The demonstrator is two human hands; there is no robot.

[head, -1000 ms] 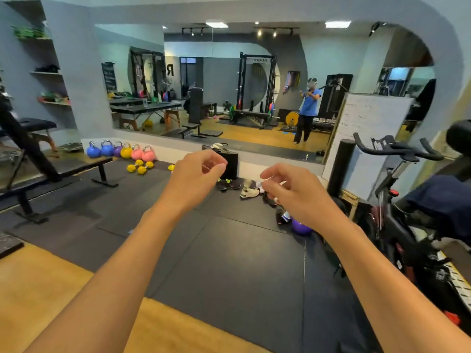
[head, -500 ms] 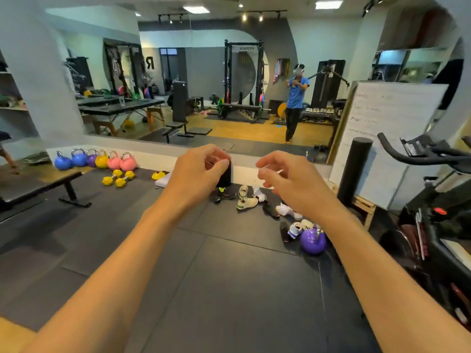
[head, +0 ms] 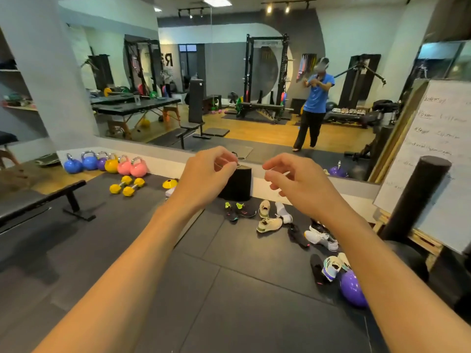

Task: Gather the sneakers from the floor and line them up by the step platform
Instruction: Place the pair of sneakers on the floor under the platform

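Observation:
Several sneakers lie scattered on the dark rubber floor ahead: a black pair with neon tongues [head: 239, 212], a cream pair [head: 269, 224], a white sneaker [head: 319, 239], a black one [head: 297, 234], and a white-and-blue one [head: 331, 268] beside a black sole. A black step platform [head: 237, 184] stands against the wall under the mirror, just behind the black pair. My left hand [head: 209, 174] and my right hand [head: 295, 184] are raised in front of me, fingers loosely curled, holding nothing, well above the shoes.
A purple ball [head: 353, 289] rests near the right shoes. Coloured kettlebells [head: 107, 165] and yellow dumbbells [head: 126, 186] line the wall on the left. A black bench [head: 38, 202] is at left. A whiteboard [head: 433, 154] and black foam roller [head: 413, 197] stand at right.
The view has moved closer to the shoes and the platform, which now appear larger. Both hands stay raised and empty, and the right fingers have spread slightly.

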